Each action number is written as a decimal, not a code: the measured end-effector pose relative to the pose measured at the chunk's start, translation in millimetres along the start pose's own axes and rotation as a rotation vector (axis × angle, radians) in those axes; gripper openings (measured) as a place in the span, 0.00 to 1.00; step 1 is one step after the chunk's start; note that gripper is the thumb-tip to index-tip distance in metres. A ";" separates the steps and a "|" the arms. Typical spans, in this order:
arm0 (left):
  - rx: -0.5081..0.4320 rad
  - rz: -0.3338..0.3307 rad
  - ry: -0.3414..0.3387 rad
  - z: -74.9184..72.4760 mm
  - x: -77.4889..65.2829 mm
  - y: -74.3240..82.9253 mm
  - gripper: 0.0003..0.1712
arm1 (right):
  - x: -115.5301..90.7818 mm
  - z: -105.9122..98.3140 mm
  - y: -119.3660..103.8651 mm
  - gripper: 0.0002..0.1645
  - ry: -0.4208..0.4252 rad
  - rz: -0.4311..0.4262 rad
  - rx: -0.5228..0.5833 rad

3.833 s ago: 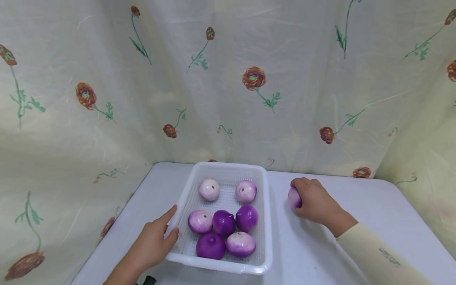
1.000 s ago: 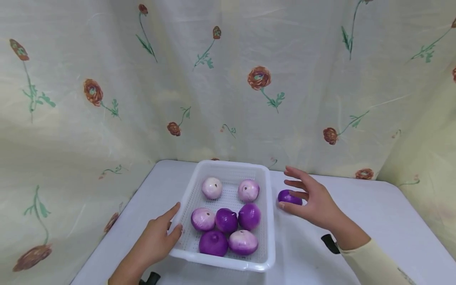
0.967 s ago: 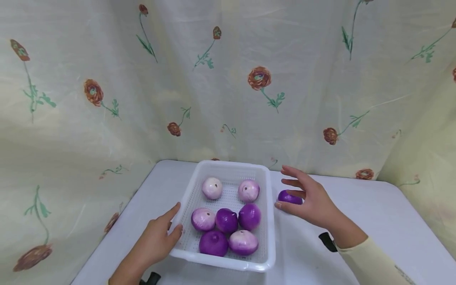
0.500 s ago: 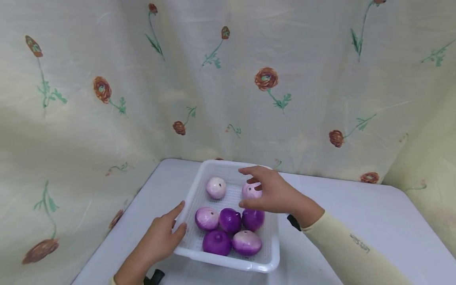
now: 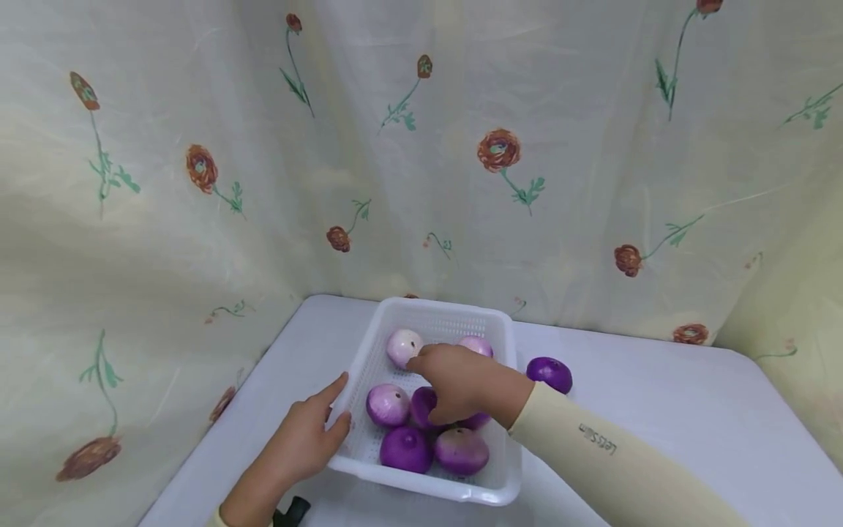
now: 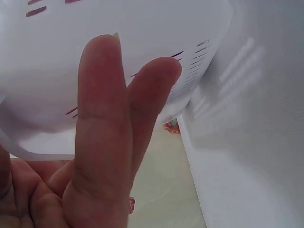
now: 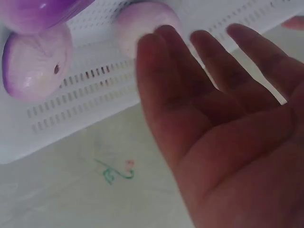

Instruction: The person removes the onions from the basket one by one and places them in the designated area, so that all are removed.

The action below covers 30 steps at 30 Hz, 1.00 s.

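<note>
A white perforated basket holds several purple and pale onions. My left hand touches the basket's left rim, its index finger and thumb stretched out. In the left wrist view, straight fingers lie along the basket's outer wall. My right hand reaches over the basket, its fingertips right at the pale onion at the back left. The right wrist view shows those fingers extended, with nothing held in the palm. A dark purple onion sits on the table, right of the basket.
The white table runs under the basket and out to the right. A flowered curtain hangs behind the table and along its sides. The right sleeve crosses the basket's right rim.
The right hand, which gripped an onion on the table 3.8 s ago, has let go and moved left over the basket. The left hand has stayed at the rim; the view has shifted slightly.
</note>
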State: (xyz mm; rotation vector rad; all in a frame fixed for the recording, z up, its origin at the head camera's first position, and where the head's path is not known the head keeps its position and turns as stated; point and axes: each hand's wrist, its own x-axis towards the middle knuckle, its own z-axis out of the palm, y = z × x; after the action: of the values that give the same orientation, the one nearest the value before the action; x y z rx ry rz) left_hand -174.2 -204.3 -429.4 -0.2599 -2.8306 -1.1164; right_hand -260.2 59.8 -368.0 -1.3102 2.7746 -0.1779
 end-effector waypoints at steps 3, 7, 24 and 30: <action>0.006 -0.011 0.003 0.8 0.8 0.8 0.37 | 3.4 4.9 -5.7 0.30 -0.066 0.037 -0.025; 0.009 -0.010 0.011 0.8 0.9 1.9 0.37 | 7.5 10.1 -11.5 0.26 -0.128 0.092 -0.016; 0.010 0.008 0.020 1.6 -0.8 -0.4 0.36 | 9.4 21.2 -15.4 0.22 -0.121 0.094 -0.057; 0.013 0.016 0.018 0.8 -0.9 -1.3 0.36 | 8.8 19.2 -12.4 0.25 -0.098 0.097 -0.050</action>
State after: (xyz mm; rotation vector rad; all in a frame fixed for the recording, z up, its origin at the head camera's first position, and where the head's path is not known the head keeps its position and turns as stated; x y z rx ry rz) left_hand -173.6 -204.8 -430.9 -0.2693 -2.8143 -1.0910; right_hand -254.2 43.8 -385.5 -1.1577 2.7691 -0.0378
